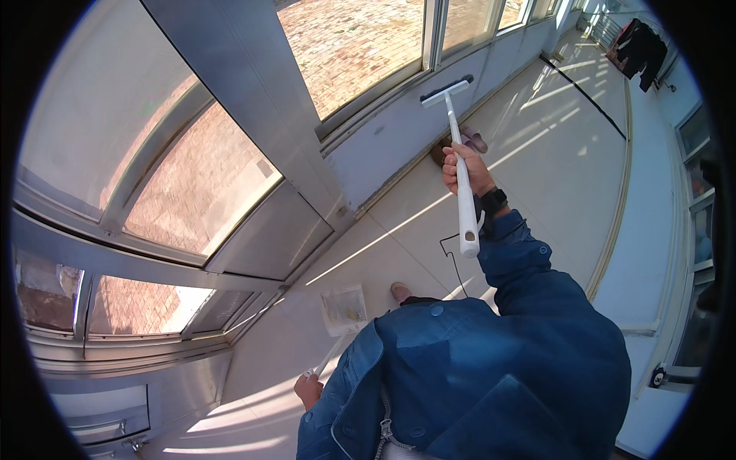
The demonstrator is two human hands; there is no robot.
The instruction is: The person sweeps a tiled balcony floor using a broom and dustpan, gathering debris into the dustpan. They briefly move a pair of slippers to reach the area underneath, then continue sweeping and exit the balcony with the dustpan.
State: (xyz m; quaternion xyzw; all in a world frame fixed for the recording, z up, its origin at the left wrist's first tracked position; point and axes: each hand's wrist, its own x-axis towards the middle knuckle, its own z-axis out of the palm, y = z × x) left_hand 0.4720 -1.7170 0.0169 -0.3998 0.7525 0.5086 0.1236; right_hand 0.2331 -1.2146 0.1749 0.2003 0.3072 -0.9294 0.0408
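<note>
My right hand (472, 167) grips the white handle of a brush (466, 210) with a wide, T-shaped head and dark bristles. The head is raised in front of the low white wall (379, 129) under the window; whether it touches the wall cannot be told. Lower left, my left hand (309, 391) is closed around the end of a pale, thin handle (329, 359). That handle runs towards a white, see-through dustpan (344, 309) on the tiled floor, though my sleeve hides part of the join.
Slippers (474, 140) lie against the wall, partly behind my right hand. An aluminium-framed glass door (201, 172) stands at left. Dark clothes (641, 49) hang at the far right. A thin black wire or cord (454, 259) shows beside my right forearm. Sunlight stripes the floor (552, 190).
</note>
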